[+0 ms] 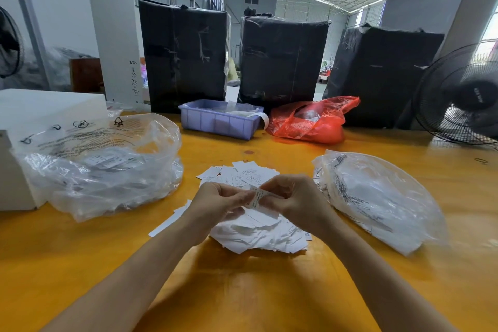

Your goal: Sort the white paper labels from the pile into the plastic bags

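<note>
The yellow table (80, 264) fills the lower frame, with bare surface along its bottom edge, and at its back edge stand three black wrapped parcels (186, 54), with one fan (463, 94) at the right edge. Two clear plastic bags lie on it, one at left (107, 167) and one at right (377, 197), with bare strips between them and the pile of white labels (258, 234) in the centre. Above the pile, the left hand (218, 205) and the right hand (293, 199) pinch one label (257, 197) between curled fingers.

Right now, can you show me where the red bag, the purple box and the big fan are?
red bag (320, 129), head view, on its crinkled front.
purple box (215, 122), head view, on its front wall.
big fan (474, 94), head view, on its dark middle hub.
</note>
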{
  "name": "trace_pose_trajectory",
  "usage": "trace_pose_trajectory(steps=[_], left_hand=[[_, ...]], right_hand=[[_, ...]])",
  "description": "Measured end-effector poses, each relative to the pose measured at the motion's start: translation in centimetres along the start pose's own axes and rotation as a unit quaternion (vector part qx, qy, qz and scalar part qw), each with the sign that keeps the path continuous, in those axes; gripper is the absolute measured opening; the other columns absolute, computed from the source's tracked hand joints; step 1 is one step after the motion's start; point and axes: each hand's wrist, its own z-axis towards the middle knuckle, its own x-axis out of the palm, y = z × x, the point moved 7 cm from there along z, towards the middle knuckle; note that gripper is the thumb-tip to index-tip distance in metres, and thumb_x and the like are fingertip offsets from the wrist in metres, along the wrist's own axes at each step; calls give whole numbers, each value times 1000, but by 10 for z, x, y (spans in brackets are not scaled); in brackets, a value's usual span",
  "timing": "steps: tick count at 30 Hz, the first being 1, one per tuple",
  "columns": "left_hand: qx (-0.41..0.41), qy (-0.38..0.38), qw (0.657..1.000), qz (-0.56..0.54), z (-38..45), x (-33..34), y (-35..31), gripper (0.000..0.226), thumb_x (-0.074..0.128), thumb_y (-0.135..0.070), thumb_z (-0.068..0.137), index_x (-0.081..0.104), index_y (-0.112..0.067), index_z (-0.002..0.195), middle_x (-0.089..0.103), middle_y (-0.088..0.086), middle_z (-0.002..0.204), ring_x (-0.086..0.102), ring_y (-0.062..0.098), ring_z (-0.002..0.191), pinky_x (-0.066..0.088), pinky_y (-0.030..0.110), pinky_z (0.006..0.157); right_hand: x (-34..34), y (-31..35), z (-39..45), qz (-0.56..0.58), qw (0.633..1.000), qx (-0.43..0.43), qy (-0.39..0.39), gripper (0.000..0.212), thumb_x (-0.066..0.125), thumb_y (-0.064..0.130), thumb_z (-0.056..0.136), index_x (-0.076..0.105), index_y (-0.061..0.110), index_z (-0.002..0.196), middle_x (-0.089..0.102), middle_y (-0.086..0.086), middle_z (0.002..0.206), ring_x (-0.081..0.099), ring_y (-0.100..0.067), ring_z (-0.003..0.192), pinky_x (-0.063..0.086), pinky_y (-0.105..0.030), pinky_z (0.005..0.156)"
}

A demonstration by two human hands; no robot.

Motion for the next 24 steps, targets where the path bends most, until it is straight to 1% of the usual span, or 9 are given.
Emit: trace_pose_trajectory(steps=[3,4,7,8,10,13,15,19,24], left_hand=[[-1,8,1000,5,-1,2,0,18,73,-22,73,76,-6,80,72,9,75,61,8,61,53,20,62],[-2,11,1000,2,-1,3,0,18,73,-24,71,76,-6,76,72,9,73,61,7,58,54,20,61],[-2,22,1000,7,-3,7,-1,25,70,-35,68,74,-12,58,65,1,57,56,5,50,52,18,58],[0,24,1000,15,-4,9,-1,28,69,-37,69,73,-13,56,62,-1,53,55,5,49,51,17,57],[1,29,999,25,-4,10,-1,30,67,-40,70,74,-11,63,63,-2,53,55,5,48,51,17,56],[-7,28,1000,1,-4,10,1,28,69,-35,68,75,-8,67,65,2,57,57,6,49,52,18,56],[-22,23,999,-34,-4,8,2,24,71,-27,69,76,-4,73,68,6,62,59,7,50,52,18,55],[-58,15,996,-60,-4,3,7,17,72,-17,76,75,-3,86,73,7,72,67,8,59,53,17,56],[-61,14,995,-83,-3,3,7,15,70,-13,82,75,0,86,72,8,73,66,9,60,54,18,58]], right_hand=[[5,-6,0,10,998,41,38,15,73,5,80,74,7,94,73,-10,84,65,-16,72,53,-32,68],[5,-7,1,10,998,46,44,17,72,5,80,74,8,97,73,-8,84,64,-13,73,52,-31,69],[5,-9,1,-9,998,48,48,23,71,6,82,73,11,104,68,8,83,62,-2,73,52,-21,70],[5,-10,1,-13,998,48,46,24,72,8,81,72,11,105,67,8,83,62,-1,73,52,-19,69],[5,-9,1,-18,998,44,34,20,74,11,80,73,12,100,69,6,80,61,0,67,51,-17,62],[-3,-5,2,-33,999,18,-4,6,72,10,81,72,15,84,66,8,71,59,0,62,45,-17,53],[-13,-7,5,-34,998,21,-50,7,68,9,83,68,16,82,66,5,73,59,-6,66,47,-21,56],[-26,-10,4,50,992,27,-113,5,68,7,84,65,11,85,68,-2,78,62,-4,68,49,-15,59],[-20,-3,2,43,993,-2,-108,14,72,5,79,65,16,78,69,4,75,64,1,68,50,-14,62]])
